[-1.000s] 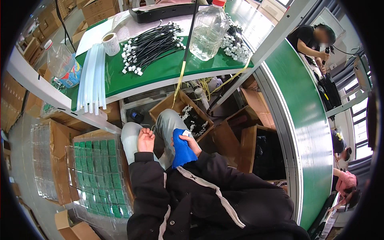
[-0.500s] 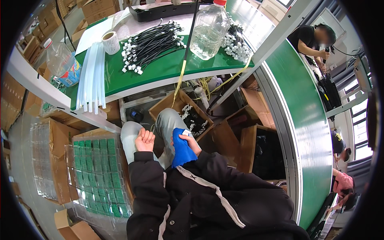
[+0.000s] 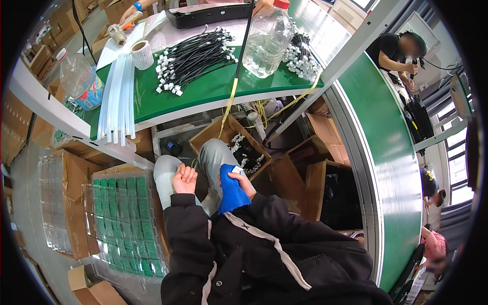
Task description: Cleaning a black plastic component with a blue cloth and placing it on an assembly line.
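My left hand rests palm up over my left knee, its fingers curled into a loose fist with nothing showing in them. Over the other thigh, my right hand is wrapped round a bunched blue cloth. A small white piece shows at the cloth's upper end, near the thumb; I cannot tell what it is. The two hands are apart, both below the green workbench.
On the bench are black cables with white connectors, a label roll, clear tubes, a water bottle and a long black housing. Trays of green boards stand left; an open carton sits beneath. A co-worker's hand reaches in.
A co-worker's hand with a blue wristband has come in at the far left of the bench, with a pale and orange tool. Another hand appears beside the black housing. My hands stay still.
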`<act>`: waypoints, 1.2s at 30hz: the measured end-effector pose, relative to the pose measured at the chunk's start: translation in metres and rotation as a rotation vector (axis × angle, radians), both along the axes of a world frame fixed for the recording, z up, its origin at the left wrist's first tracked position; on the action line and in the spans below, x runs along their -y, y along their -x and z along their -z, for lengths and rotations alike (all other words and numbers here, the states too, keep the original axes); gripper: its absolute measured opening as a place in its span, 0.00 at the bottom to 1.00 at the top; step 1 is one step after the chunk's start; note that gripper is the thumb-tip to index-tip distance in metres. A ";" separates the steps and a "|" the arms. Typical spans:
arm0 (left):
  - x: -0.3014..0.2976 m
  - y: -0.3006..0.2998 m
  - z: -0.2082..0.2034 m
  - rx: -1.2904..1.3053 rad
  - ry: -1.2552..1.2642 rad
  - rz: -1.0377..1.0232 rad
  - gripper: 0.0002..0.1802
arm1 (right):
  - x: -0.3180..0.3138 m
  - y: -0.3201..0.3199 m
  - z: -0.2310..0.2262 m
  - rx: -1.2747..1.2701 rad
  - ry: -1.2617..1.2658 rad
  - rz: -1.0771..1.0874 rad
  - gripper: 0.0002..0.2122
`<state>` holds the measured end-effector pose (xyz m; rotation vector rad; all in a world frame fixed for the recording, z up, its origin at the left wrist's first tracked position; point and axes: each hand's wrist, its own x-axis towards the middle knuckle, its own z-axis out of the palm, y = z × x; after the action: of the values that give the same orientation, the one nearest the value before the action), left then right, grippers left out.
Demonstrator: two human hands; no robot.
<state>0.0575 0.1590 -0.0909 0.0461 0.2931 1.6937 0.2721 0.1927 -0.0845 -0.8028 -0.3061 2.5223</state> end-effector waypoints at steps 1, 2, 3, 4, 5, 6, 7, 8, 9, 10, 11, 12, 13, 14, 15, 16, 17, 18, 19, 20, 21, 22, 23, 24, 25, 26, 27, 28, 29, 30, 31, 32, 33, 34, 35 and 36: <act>0.000 0.000 0.000 0.000 0.000 0.000 0.08 | 0.001 0.000 0.000 -0.001 -0.002 0.001 0.20; 0.000 0.000 0.001 -0.006 -0.002 0.001 0.08 | 0.000 0.000 -0.001 -0.001 -0.006 0.001 0.20; 0.000 0.001 0.001 -0.013 -0.004 0.002 0.08 | 0.000 0.000 -0.001 -0.001 -0.007 0.000 0.20; 0.000 0.001 0.001 -0.019 -0.006 0.003 0.08 | 0.000 0.000 0.000 -0.009 -0.001 0.000 0.20; 0.000 0.001 0.002 -0.019 -0.007 0.002 0.08 | 0.000 0.000 0.001 -0.018 0.005 -0.001 0.20; 0.000 0.001 0.002 -0.021 -0.009 0.003 0.08 | 0.001 -0.001 0.001 -0.026 0.010 -0.002 0.20; -0.001 0.000 0.002 -0.023 -0.015 0.004 0.08 | 0.000 -0.001 0.001 -0.026 0.005 -0.002 0.20; -0.003 0.000 0.002 -0.025 -0.021 0.004 0.08 | -0.001 -0.001 0.001 -0.019 0.003 -0.001 0.20; -0.003 -0.001 0.002 -0.025 -0.027 0.003 0.08 | -0.001 -0.001 0.001 -0.012 -0.001 -0.001 0.20; -0.003 -0.001 0.002 -0.026 -0.023 0.002 0.08 | -0.002 -0.001 0.000 -0.005 -0.006 -0.001 0.20; -0.002 -0.001 0.002 -0.026 -0.021 0.000 0.08 | -0.002 -0.001 0.000 -0.005 -0.014 -0.003 0.20; -0.003 -0.001 0.002 -0.026 -0.023 0.000 0.08 | -0.002 -0.001 -0.001 -0.005 -0.018 -0.001 0.20; -0.003 -0.001 0.002 -0.026 -0.038 -0.001 0.08 | -0.002 -0.001 -0.001 -0.004 -0.023 0.000 0.20; -0.003 -0.002 0.002 -0.031 -0.037 0.002 0.08 | -0.003 -0.002 -0.001 -0.002 -0.032 -0.001 0.20; -0.004 -0.002 0.002 -0.036 -0.038 0.005 0.08 | -0.003 -0.003 -0.002 0.001 -0.052 -0.006 0.20; -0.004 -0.003 0.002 -0.041 -0.040 0.005 0.08 | -0.002 -0.003 -0.003 0.009 -0.059 0.002 0.20; -0.004 -0.003 0.003 -0.040 -0.062 -0.007 0.08 | -0.001 -0.002 -0.004 0.016 -0.065 0.004 0.20; -0.004 -0.004 0.004 -0.033 -0.043 -0.006 0.07 | -0.001 -0.002 -0.005 0.023 -0.073 0.004 0.20; -0.003 -0.002 0.005 -0.028 -0.024 -0.008 0.06 | -0.002 0.000 -0.007 0.022 -0.096 -0.013 0.20; -0.002 -0.003 0.007 -0.019 -0.004 -0.006 0.05 | -0.001 -0.001 -0.007 0.025 -0.084 -0.038 0.20; -0.003 -0.002 0.009 -0.014 -0.026 -0.021 0.05 | -0.002 -0.001 -0.007 0.029 -0.071 -0.063 0.19; -0.002 -0.001 0.010 -0.024 -0.012 -0.013 0.04 | -0.001 -0.003 -0.006 0.035 -0.056 -0.088 0.19; -0.002 -0.001 0.012 -0.033 0.002 -0.007 0.03 | 0.000 -0.002 -0.004 0.042 -0.075 -0.102 0.19; -0.003 -0.003 0.013 -0.042 0.016 0.002 0.03 | 0.000 -0.001 -0.001 0.038 -0.087 -0.092 0.19; -0.003 -0.005 0.014 -0.036 -0.002 -0.014 0.03 | 0.000 0.001 0.003 0.031 -0.097 -0.085 0.19; -0.003 -0.008 0.015 -0.027 0.008 -0.007 0.03 | -0.001 -0.001 0.006 0.024 -0.107 -0.078 0.19; -0.002 -0.008 0.016 -0.021 0.020 0.001 0.03 | -0.001 -0.001 0.007 0.025 -0.122 -0.093 0.19; -0.003 -0.007 0.016 -0.016 0.033 0.009 0.03 | -0.002 -0.002 0.009 0.011 -0.109 -0.088 0.19; -0.005 -0.008 0.017 -0.016 0.021 -0.004 0.03 | -0.002 -0.002 0.011 -0.005 -0.095 -0.082 0.19; -0.006 -0.010 0.016 -0.016 0.028 0.004 0.03 | -0.002 -0.001 0.010 -0.020 -0.075 -0.071 0.19; -0.007 -0.012 0.016 -0.017 0.036 0.014 0.03 | -0.002 0.001 0.008 -0.022 -0.082 -0.077 0.19; -0.007 -0.013 0.015 -0.018 0.045 0.025 0.02 | -0.001 0.003 0.007 -0.015 -0.099 -0.078 0.18; -0.007 -0.012 0.015 -0.019 0.041 0.023 0.02 | 0.000 0.003 0.004 -0.006 -0.114 -0.076 0.18; -0.006 -0.012 0.015 -0.021 0.050 0.012 0.02 | 0.000 0.003 0.003 0.002 -0.129 -0.072 0.18; -0.005 -0.011 0.015 -0.023 0.061 0.002 0.02 | -0.001 0.002 0.003 0.001 -0.131 -0.072 0.18; -0.004 -0.010 0.016 -0.025 0.073 -0.008 0.02 | -0.002 0.001 0.004 -0.016 -0.134 -0.095 0.18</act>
<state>0.0678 0.1632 -0.1066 0.0123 0.3735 1.6896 0.2713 0.1947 -0.0888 -0.7308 -0.5135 2.5624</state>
